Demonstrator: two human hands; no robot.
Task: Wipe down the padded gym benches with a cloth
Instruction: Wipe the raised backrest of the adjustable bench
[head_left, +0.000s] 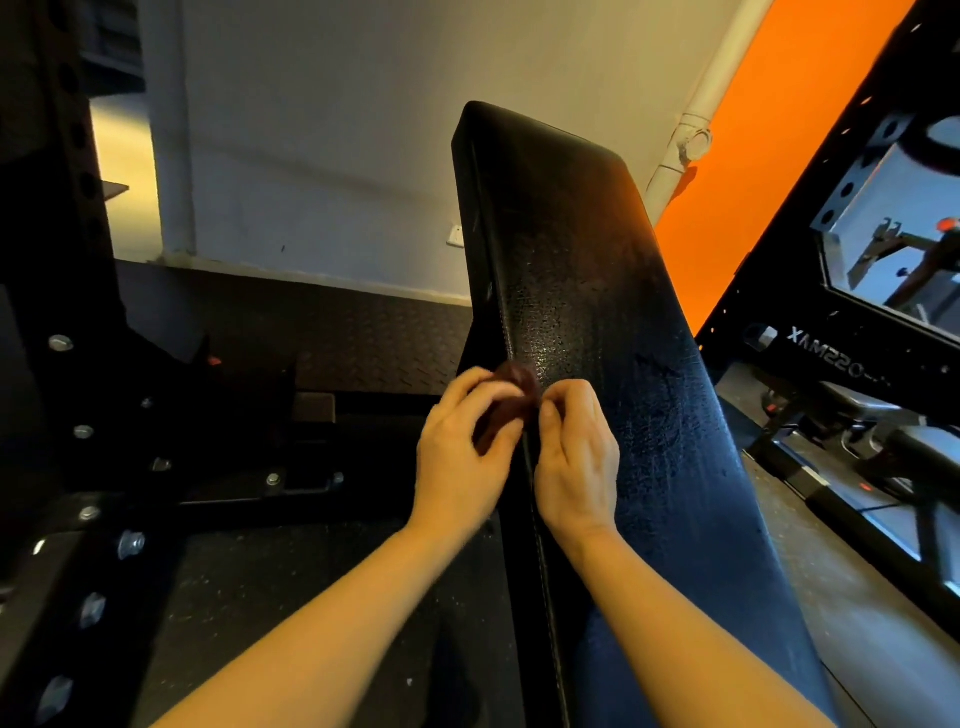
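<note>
Head view: 2 bare hands meet over the L edge of a black padded bench (613, 322), which is tilted up and runs away from the camera toward a pale wall (322, 130). Pad surface looks cracked and shiny, w/ a glossy patch just above the hands. Stitched seam runs down the pad's L edge betw. the 2 wrists.

Left hand (462, 457): fingers curled, pinching a small dark reddish-brown cloth (511, 387) from the L side. Right hand (576, 457): fingertips bunched and pinching the same cloth from the R. Cloth is bunched up small betw. both hands, at the pad's L edge, about mid-length of the bench; can't tell if it touches the pad. Right hand sits over the pad surface, left hand hangs just off the edge.

L side: black rack upright (57, 218) w/ a row of holes, and bolted steel base plates (104, 519) low down. Dark diamond-pattern floor mat (337, 322) behind the bench, speckled rubber floor nearer.

R side: orange wall panel (753, 171), white pipe (691, 130) running beside it, then a black frame (841, 343) w/ mirrored lettering. A 2nd padded bench (862, 402) shows low at far R, well apart from the hands.
</note>
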